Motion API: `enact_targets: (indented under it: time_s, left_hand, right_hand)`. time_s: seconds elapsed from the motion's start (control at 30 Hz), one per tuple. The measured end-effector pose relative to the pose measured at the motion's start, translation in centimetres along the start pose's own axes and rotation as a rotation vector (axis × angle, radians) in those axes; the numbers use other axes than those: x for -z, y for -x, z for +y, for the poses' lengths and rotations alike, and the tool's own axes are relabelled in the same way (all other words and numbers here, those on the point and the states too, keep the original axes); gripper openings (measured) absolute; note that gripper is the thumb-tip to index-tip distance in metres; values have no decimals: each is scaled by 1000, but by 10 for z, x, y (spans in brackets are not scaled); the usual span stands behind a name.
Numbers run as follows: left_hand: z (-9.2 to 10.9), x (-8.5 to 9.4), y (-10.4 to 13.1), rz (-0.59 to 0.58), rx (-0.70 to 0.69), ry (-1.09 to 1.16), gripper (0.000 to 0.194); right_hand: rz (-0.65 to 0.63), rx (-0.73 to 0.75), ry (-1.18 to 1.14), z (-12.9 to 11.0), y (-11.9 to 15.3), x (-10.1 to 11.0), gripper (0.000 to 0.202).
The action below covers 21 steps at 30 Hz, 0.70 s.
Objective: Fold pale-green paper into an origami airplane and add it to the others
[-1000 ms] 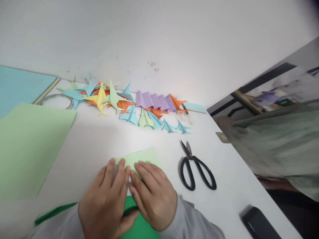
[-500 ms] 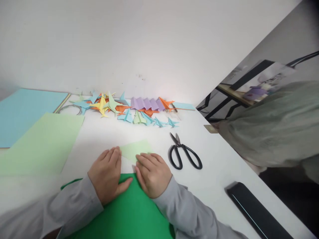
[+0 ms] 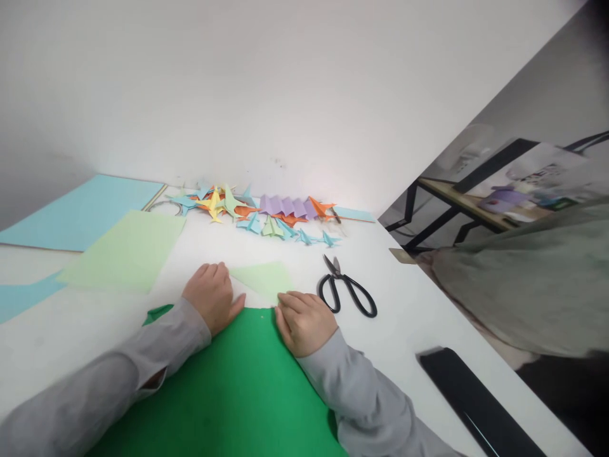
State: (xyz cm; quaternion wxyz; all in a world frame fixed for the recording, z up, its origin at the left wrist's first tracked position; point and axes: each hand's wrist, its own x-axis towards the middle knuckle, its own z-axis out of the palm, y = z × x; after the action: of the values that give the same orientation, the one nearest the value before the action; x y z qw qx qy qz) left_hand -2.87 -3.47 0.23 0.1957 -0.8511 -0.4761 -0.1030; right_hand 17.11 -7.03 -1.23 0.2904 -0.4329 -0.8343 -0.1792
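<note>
One left hand (image 3: 208, 297) and one right hand (image 3: 308, 322) flank a light green paper sheet (image 3: 266, 277) on the white surface (image 3: 397, 339), each grip's pinch or press indeterminable, at an apparent folding step that calls for aligned edges, with black-handled scissors (image 3: 337, 276) rightward and a person (image 3: 514, 285) beyond the right edge.

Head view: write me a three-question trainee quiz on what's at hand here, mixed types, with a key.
1. Fill in the blank: between the left hand and the right hand lies a small paper of light ____.
2. Multiple choice: what colour is the pleated paper?
A) orange
B) purple
C) yellow
3. True or false: the scissors lie on the table with their tips pointing away from the person.

Key: 1. green; 2. B; 3. true.
</note>
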Motion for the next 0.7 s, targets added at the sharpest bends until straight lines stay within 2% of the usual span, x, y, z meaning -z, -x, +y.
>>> enact_targets:
  time_s: [0.13,0.23,0.3,0.37,0.47,0.6,0.7]
  left_hand:
    - [1,6,0,-24,107,-64,49]
    - [-3,5,1,18,107,-75,46]
    - [-7,1,0,83,5,-65,38]
    - [-10,-3,-3,126,-183,-29,25]
    - [-13,-9,-10,104,-419,53,19]
    - [-15,-10,-14,79,-469,79,18]
    - [-15,-7,-14,134,-446,20,20]
  right_hand:
    - [-12,-4,-14,0,1,-1,17]
    - [2,-13,-53,2,2,-5,18]
    - [13,-37,-92,4,1,-8,18]
    - [3,-54,-107,5,-1,-10,16]
    - [-45,-52,-95,6,-5,-11,16]
    - [-118,-26,-16,4,-15,-12,17]
    - [-123,25,65,1,-25,-18,17]
